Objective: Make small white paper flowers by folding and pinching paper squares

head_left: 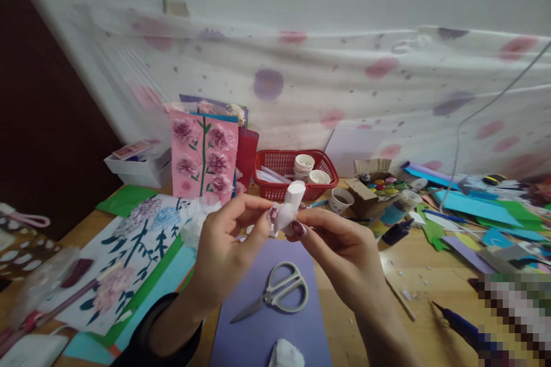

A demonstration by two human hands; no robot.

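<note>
- A rolled white paper point(295, 195) is held up by the far edge of the purple sheet point(241, 338).
- It is pinched in the fingertips of the left hand point(230, 241) and right hand point(344, 255) together.
- Scissors point(286, 296) are laid between the sheet's side edges.
- A red basket point(273, 191) is set near the table's point(445, 269) back edge.

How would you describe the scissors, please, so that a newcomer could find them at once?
On the wooden table, find the flat purple sheet at the picture's bottom centre. The scissors lie on it, just beyond a crumpled white piece. Two pale, looped handles and a pointed blade set them apart.
</note>
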